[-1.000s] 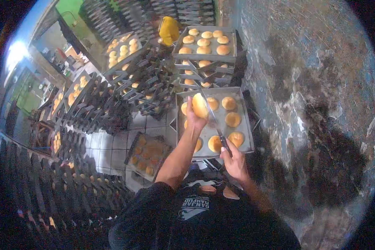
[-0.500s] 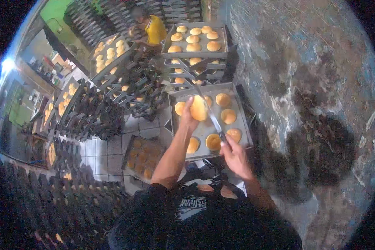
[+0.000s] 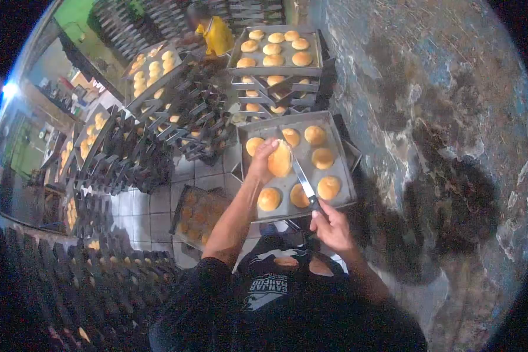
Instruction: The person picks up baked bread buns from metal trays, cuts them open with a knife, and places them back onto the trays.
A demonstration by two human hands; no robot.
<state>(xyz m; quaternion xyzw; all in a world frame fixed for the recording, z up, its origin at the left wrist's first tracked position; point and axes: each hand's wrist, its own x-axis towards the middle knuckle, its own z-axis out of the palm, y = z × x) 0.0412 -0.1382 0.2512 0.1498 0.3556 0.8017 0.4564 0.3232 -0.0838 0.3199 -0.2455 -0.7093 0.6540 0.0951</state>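
At nine o'clock over the near tray (image 3: 344, 202), the left hand's (image 3: 263, 159) grip closes around one bun (image 3: 280, 161); how far it is cut, I cannot tell. The knife (image 3: 303, 180) meets or nears its right edge; at five o'clock the right hand's (image 3: 333, 229) grip wraps the handle. Seven visible tray buns (image 3: 314, 135) look whole.

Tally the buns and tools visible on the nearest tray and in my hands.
Buns on the nearest tray: 7
Bun in your left hand: 1
Knife in your right hand: 1
Total: 9
Your left hand may hide more.
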